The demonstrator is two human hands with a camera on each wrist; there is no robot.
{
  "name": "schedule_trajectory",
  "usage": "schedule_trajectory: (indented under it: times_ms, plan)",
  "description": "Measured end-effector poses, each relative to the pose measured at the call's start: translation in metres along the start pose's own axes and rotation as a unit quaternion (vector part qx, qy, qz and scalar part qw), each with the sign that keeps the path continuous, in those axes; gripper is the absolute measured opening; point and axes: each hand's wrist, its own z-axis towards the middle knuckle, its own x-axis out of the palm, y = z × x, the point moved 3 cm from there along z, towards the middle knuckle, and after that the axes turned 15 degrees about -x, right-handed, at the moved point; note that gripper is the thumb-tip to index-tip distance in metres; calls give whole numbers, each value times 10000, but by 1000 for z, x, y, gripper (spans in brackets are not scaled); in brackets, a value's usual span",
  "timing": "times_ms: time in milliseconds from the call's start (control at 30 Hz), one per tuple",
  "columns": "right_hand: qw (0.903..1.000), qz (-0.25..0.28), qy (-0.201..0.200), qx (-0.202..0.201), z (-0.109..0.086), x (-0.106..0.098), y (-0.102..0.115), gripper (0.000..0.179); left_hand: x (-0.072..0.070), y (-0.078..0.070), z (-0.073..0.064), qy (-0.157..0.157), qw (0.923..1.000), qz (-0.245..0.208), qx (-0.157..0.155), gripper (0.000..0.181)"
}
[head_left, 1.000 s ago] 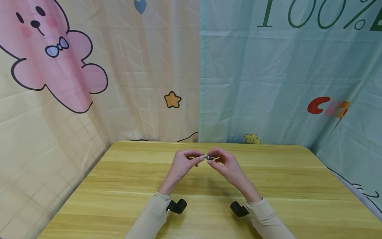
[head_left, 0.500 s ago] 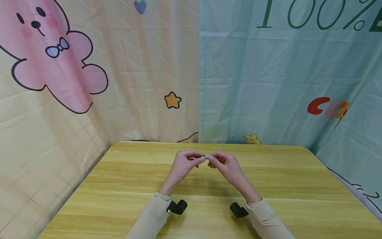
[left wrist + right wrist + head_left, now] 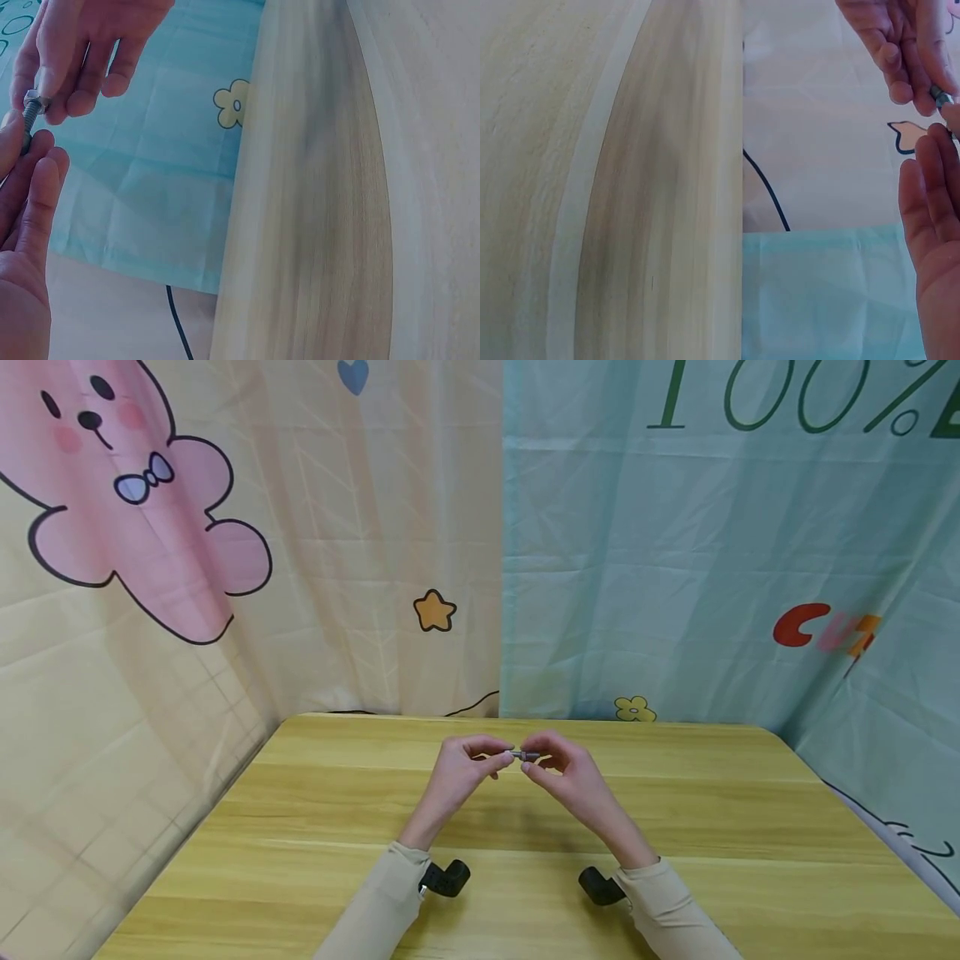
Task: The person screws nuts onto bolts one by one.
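A small metal bolt (image 3: 31,117) with a nut (image 3: 34,100) on it is held between the two hands, above the far part of the table. Thumb and fingers of the left hand (image 3: 467,768) pinch one end of the bolt, covering that end. At the nut, the thumb and forefinger of the right hand (image 3: 572,770) lie on either side and pinch it. The bolt's free end points toward the right palm in the head view. In the right wrist view, only a bit of the bolt (image 3: 938,95) shows between the fingertips.
The wooden table (image 3: 360,827) spreads under both forearms. Printed curtains (image 3: 660,568) hang behind its far edge and at both sides. A black wrist camera (image 3: 447,878) sits at the left cuff, another black camera (image 3: 600,886) at the right.
Half a second ago the right thumb was rolled forward and its fingers covered the bolt's end. Now the thumb is back and that end shows again. The left hand stays in place.
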Motion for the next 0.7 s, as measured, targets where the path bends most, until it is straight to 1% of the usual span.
schedule_trajectory:
  times_ms: [67, 333, 533, 700]
  plan:
    - [10000, -9, -5, 1, 0, 0, 0, 17, 0, 1, 1, 17, 10000, 15, 1, 14]
    - [9994, 117, -101, 322, -2, 0, 0, 19, 0, 25, 18, 59, 10000, -73, 21, 15]
    - [9987, 80, -149, 477, -2, 0, -1, 18, 1, 28, 20, 118, 9997, -130, 158, 16]
    - [9983, 0, -209, 548, -2, 0, -2, 19, 1, 28, 19, 195, 9996, -156, 146, 13]
